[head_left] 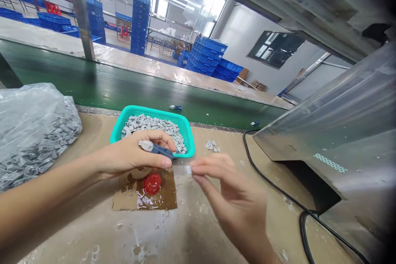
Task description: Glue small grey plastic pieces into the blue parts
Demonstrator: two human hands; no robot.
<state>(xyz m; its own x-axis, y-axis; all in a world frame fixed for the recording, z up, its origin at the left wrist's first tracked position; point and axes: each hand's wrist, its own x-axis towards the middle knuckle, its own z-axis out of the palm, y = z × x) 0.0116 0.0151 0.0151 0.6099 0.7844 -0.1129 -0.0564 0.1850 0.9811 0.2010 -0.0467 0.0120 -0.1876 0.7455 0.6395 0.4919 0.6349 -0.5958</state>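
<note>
My left hand (136, 152) is closed around a dark blue and light grey plastic part (159, 150), its grey end pointing left. To its right, my right hand (232, 189), blurred by motion, pinches a small whitish plastic piece (188, 169) between thumb and forefinger. Behind the left hand sits a turquoise basket (189, 134) filled with small grey plastic pieces (154, 124). Below the left hand, a red round dish or cap (152, 183) rests on a wet piece of brown cardboard (168, 198).
A clear plastic bag (34, 111) of grey pieces lies at left. Several loose grey pieces (212, 146) lie right of the basket. Blue-grey parts (176, 108) sit on the green conveyor belt (123, 84). A black cable (272, 183) runs beside the metal machine housing (334, 132) at right.
</note>
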